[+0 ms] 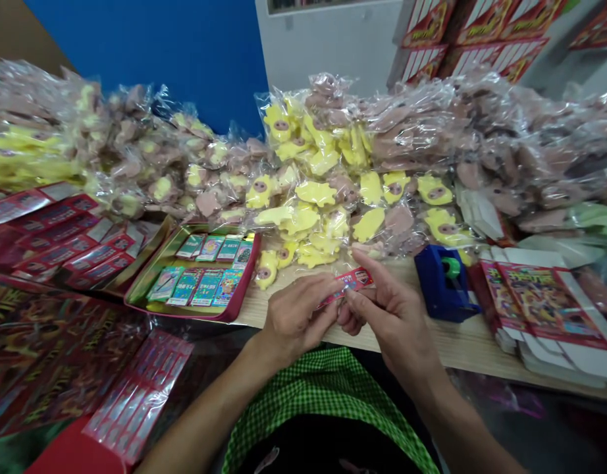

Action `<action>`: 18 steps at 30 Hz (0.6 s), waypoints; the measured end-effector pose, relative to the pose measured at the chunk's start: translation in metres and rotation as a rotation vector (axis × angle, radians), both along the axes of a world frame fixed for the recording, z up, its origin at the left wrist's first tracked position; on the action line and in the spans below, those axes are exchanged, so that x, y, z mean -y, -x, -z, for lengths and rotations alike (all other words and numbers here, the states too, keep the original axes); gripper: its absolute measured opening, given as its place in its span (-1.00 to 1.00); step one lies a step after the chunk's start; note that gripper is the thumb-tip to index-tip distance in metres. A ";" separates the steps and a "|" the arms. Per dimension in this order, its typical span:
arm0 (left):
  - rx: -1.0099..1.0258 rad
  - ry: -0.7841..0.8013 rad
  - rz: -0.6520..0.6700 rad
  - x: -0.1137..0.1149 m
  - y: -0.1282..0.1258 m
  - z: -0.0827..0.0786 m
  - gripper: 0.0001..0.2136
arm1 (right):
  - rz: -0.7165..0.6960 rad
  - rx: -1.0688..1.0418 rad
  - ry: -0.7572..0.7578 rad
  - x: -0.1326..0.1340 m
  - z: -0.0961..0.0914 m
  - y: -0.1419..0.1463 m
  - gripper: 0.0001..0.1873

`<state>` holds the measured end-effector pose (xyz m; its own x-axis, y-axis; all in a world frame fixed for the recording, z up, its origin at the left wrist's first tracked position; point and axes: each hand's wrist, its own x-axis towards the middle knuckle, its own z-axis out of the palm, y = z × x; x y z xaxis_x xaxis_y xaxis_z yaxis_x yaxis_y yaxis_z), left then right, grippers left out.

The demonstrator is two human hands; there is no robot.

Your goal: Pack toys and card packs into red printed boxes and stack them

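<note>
Red packet [347,286], blurred and illegible, its left end out of sight behind the left hand [301,309].

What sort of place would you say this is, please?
Probably a packing workshop: clear bags of yellow pig-faced figures are piled on a wood-grained table, printed cartons lie stacked at the right, and a blue tape dispenser stands beside them.

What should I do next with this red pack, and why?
I'd probably turn the red pack a little to check its left end: the left hand covers that end, while the other shows between the thumb and index finger of the right hand.
</note>
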<state>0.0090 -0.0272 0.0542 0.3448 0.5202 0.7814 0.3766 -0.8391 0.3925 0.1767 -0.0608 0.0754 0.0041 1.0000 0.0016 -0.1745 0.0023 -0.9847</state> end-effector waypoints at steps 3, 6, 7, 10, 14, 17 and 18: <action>-0.046 0.027 0.034 0.000 0.003 -0.003 -0.81 | 0.009 0.016 -0.027 0.003 0.004 0.002 -0.16; -0.031 0.068 0.032 -0.001 0.004 -0.006 -0.81 | 0.015 0.043 -0.045 0.005 0.006 0.004 -0.14; -0.030 0.076 0.035 -0.001 0.004 -0.006 -0.81 | 0.018 0.047 -0.040 0.006 0.006 0.004 -0.12; -0.036 0.073 0.050 0.001 0.003 -0.008 -0.81 | 0.001 0.035 -0.005 0.006 0.008 0.004 -0.06; -0.021 0.067 0.046 0.006 0.004 -0.012 -0.77 | -0.036 0.034 0.052 0.006 0.014 0.004 0.11; 0.149 0.172 -0.127 0.010 0.013 -0.005 -0.80 | -0.056 0.067 0.129 0.007 0.026 -0.006 0.12; 0.241 0.258 -0.206 0.011 0.018 0.001 -0.83 | -0.048 0.094 0.152 0.006 0.031 -0.012 0.09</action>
